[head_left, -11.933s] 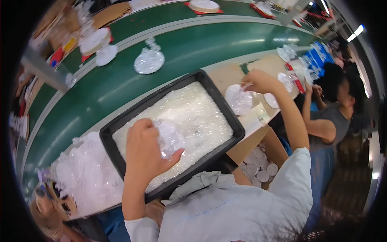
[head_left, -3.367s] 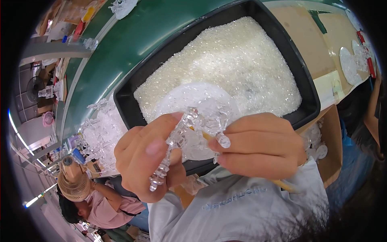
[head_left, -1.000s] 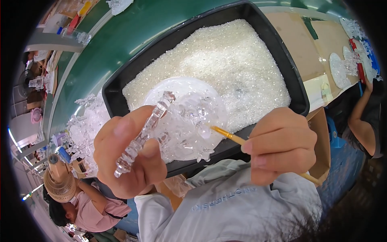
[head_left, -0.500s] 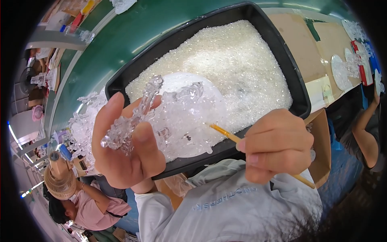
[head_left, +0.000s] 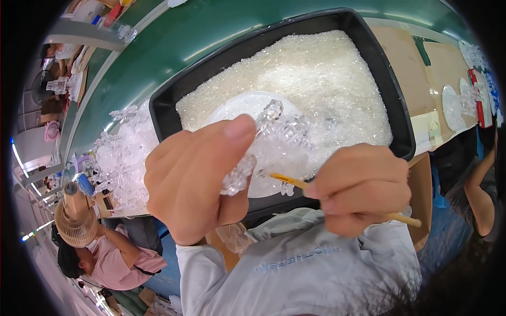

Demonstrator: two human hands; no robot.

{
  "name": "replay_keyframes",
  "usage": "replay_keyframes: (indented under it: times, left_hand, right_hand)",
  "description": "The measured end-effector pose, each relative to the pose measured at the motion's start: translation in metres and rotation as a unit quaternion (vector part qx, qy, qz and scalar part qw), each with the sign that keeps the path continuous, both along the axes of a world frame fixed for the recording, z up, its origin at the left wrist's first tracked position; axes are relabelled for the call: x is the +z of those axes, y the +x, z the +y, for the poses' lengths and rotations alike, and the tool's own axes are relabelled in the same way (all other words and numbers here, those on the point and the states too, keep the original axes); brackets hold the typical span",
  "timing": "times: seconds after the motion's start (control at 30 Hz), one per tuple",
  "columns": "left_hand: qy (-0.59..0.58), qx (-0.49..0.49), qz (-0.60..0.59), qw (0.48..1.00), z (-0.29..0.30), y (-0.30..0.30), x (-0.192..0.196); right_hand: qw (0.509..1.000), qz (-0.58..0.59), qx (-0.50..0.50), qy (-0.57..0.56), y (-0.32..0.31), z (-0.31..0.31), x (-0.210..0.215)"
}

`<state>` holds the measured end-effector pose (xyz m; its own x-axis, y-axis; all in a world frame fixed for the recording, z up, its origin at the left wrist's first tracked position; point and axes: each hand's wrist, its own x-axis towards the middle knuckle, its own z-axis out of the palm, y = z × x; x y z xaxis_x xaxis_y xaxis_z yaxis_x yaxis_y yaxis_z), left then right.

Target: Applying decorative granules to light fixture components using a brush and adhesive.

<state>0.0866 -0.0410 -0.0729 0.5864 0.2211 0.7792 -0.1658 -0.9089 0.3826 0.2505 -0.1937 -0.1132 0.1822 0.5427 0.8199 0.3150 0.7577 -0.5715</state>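
My left hand (head_left: 197, 181) grips a clear faceted plastic stem (head_left: 246, 160) that carries a round clear disc (head_left: 263, 139) with small crystal-like pieces on it. My right hand (head_left: 358, 189) is closed on a thin wooden stick (head_left: 287, 180), whose tip points at the underside of the disc beside the stem. Both hands hover over the near edge of a black tray (head_left: 163, 108) filled with tiny clear beads (head_left: 321, 79).
A pile of clear plastic parts (head_left: 124, 155) lies left of the tray on the green belt (head_left: 174, 47). Cardboard sheets (head_left: 416, 68) and more clear discs (head_left: 456, 102) lie to the right. One person sits at lower left (head_left: 113, 258); another's arm (head_left: 474, 181) shows at right.
My left hand has turned the stem and disc so the thumb now lies over the stem. The right hand keeps the stick against the disc, shifted slightly right.
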Motion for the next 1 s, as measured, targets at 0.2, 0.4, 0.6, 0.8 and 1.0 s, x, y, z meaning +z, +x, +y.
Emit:
replay_keyframes:
  times: [0.2, 0.4, 0.6, 0.8, 1.0]
  left_hand:
    - [0.069, 0.046, 0.15, 0.985, 0.0, 0.004, 0.012]
    - [-0.033, 0.121, 0.08, 0.989, 0.003, 0.012, 0.001]
    - [-0.062, 0.104, 0.071, 0.99, 0.003, 0.01, -0.001]
    - [-0.084, 0.114, 0.094, 0.985, -0.001, 0.009, 0.001]
    - [-0.092, 0.132, 0.09, 0.983, -0.003, 0.007, 0.003]
  right_hand:
    - [0.997, 0.003, -0.071, -0.011, -0.008, -0.01, 0.0]
    - [0.989, -0.021, -0.138, -0.055, -0.038, -0.015, -0.003]
    - [0.99, -0.007, -0.114, -0.088, -0.048, -0.009, -0.007]
    - [0.989, -0.062, -0.112, -0.07, -0.049, -0.002, -0.009]
    - [0.99, -0.085, -0.111, -0.024, -0.05, 0.004, -0.008]
